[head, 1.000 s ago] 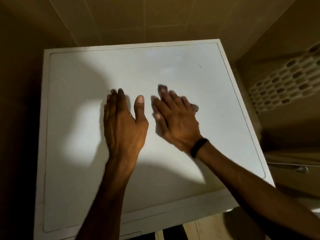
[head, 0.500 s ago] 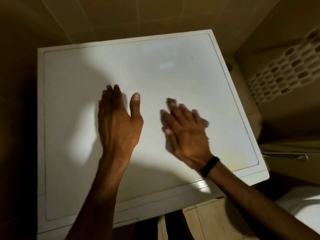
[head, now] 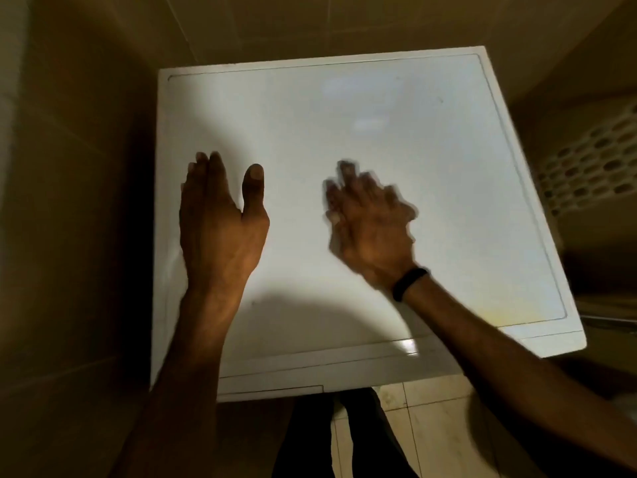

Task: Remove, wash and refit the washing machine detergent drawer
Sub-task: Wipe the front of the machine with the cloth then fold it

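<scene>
While my left hand (head: 220,222) and right hand (head: 370,225) spread empty over the washing machine (head: 362,108) top, nothing seems begun.

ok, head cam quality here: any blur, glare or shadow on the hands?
Head view: the right hand is motion-blurred; the left hand is sharp. A curved shadow crosses the near part of the washing machine top, with a small glare spot on its front edge. The walls are dim.
</scene>
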